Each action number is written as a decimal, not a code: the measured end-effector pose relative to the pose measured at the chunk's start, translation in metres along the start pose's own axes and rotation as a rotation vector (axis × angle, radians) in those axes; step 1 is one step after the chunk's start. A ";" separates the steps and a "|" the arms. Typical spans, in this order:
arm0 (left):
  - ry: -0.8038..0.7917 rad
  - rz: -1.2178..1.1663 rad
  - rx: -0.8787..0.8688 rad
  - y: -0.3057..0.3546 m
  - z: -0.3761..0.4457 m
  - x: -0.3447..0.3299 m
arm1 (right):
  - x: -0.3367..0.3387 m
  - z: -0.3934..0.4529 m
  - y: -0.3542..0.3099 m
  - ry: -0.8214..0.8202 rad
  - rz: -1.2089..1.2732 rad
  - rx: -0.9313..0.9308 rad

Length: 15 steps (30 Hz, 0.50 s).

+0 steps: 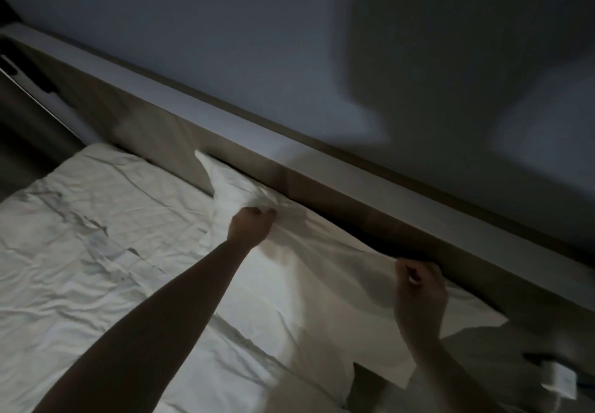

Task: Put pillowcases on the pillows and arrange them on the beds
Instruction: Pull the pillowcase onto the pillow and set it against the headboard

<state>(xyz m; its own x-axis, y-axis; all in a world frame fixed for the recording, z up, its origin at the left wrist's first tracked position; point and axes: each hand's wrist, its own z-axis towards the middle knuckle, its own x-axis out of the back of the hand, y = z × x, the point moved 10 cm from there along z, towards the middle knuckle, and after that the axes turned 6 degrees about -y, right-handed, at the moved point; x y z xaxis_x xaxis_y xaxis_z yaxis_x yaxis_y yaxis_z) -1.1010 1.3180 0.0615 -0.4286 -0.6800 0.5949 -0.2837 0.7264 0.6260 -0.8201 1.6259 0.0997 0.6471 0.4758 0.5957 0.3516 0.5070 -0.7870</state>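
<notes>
Nearest the camera, a small white object (558,380) sits at the lower right edge, too blurred to name. The rumpled white bed sheet (80,251) spreads across the bed to the left. On it lies the white pillow (289,290) in its pillowcase (325,258), along the headboard side. The right hand (418,290) pinches the pillowcase's upper edge, its grip clenched on the cloth near the headboard. Farther out, the left hand (252,225) reaches across with the arm straight, its grip closed on a gathered bunch of pillowcase fabric near the pillow's far corner, which sticks up against the headboard (338,187). Beyond the headboard's pale top ledge rises the dim wall (225,42), crossed by shadows.
</notes>
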 end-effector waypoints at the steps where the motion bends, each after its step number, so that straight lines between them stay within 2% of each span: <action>1: 0.112 0.112 -0.021 0.008 -0.001 0.018 | 0.003 0.002 -0.004 0.008 -0.013 0.028; 3: 0.273 0.200 -0.055 0.025 -0.001 0.048 | 0.005 0.004 -0.010 0.003 -0.069 0.059; 4: 0.278 0.199 -0.040 0.028 0.005 0.054 | 0.004 0.004 -0.013 -0.021 -0.098 0.065; 8: 0.090 0.271 0.167 0.014 0.033 0.041 | -0.031 -0.005 -0.025 -0.256 -0.165 0.081; 10: 0.065 0.214 0.212 0.005 0.040 0.035 | -0.053 -0.008 -0.021 -0.389 -0.188 0.033; 12: 0.069 0.150 0.186 0.005 0.046 0.028 | -0.063 -0.007 -0.017 -0.431 -0.211 -0.017; 15: 0.122 0.026 0.045 0.010 0.041 0.023 | -0.062 0.000 -0.019 -0.368 -0.179 -0.037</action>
<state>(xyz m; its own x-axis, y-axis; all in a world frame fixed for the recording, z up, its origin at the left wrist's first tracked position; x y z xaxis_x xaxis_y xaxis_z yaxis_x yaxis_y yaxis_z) -1.1492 1.3135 0.0605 -0.3294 -0.6662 0.6691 -0.3132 0.7456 0.5882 -0.8666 1.5872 0.0777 0.2907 0.6110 0.7363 0.4654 0.5821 -0.6667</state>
